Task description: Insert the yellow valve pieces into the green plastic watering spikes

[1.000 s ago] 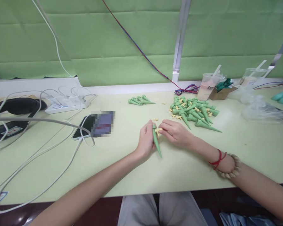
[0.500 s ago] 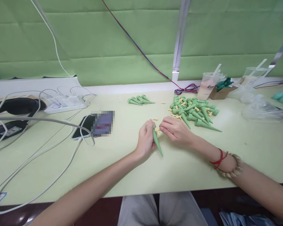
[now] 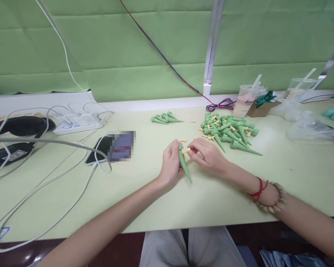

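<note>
My left hand (image 3: 170, 162) is closed around a green watering spike (image 3: 185, 166), its pointed end slanting down toward me. A small yellow valve (image 3: 186, 151) sits against the spike's side near the cap. My right hand (image 3: 207, 155) pinches the outer end of this valve between thumb and fingers. Just beyond my hands lies a loose yellow valve (image 3: 184, 140). To the right is a pile of green watering spikes (image 3: 231, 129) with yellow valves among them. A small group of green spikes (image 3: 165, 118) lies farther back.
At left are a phone (image 3: 100, 148), a power strip (image 3: 78, 122), black headphones (image 3: 19, 126) and looping white cables. Back right stand a drink cup (image 3: 243, 102), a small cardboard box (image 3: 263, 109) and clear plastic bags (image 3: 308, 126). A red-blue wire bundle (image 3: 221, 105) lies near the wall.
The held spike and my left hand have shifted slightly left. More of the yellow valve shows between my hands; my right hand keeps nearly the same place.
</note>
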`<state>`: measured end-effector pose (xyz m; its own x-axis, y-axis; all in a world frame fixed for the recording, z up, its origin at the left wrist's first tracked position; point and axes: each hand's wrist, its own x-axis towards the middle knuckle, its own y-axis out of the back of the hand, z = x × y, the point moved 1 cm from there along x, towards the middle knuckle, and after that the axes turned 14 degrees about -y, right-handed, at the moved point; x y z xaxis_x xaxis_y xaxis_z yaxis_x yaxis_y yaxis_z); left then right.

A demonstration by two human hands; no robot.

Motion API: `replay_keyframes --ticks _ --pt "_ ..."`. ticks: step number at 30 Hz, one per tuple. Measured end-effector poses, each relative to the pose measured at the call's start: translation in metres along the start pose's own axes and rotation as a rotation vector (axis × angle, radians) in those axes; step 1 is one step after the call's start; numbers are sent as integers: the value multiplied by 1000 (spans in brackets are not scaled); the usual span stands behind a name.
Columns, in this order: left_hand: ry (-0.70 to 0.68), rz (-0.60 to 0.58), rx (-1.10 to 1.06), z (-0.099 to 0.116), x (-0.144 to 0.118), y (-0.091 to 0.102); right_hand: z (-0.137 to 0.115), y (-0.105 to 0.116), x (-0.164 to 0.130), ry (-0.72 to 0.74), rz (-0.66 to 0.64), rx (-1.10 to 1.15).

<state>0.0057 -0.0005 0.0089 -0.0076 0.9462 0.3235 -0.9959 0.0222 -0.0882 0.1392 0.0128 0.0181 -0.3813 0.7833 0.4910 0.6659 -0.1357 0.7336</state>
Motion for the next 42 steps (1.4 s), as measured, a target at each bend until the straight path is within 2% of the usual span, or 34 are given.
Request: replay_keyframes --ticks 3,6,12,16,18,21,24,27,30,35,39,42 --pt "-19 -2 13 1 -1 0 4 2 2 84 -27 -60" --pt "-107 -17 67 2 -3 2 6 1 2 68 -54 31" --pt "-356 -25 307 5 -1 12 -2 -3 0 -85 -85 281" --pt "-494 -60 444 5 5 19 -6 -7 0 -282 -268 569" --pt "-439 -70 389 5 7 18 -8 -10 -1 -344 -343 686" --pt "-186 -67 170 4 7 10 -8 -10 -3 -346 -241 568" --pt "7 -62 27 5 7 2 -6 -6 -5 -219 -132 265" --pt "50 -102 -9 7 9 2 -2 -2 -4 -39 -73 63" --pt "17 -151 29 8 10 6 2 -1 -1 83 -49 -13" --pt "-94 -158 135 8 7 10 3 -2 -3 113 -70 73" --pt "-250 -112 239 8 3 11 -2 -3 -7 73 -71 184" --pt "-414 -50 341 8 1 15 -9 -3 -10 -49 -103 334"
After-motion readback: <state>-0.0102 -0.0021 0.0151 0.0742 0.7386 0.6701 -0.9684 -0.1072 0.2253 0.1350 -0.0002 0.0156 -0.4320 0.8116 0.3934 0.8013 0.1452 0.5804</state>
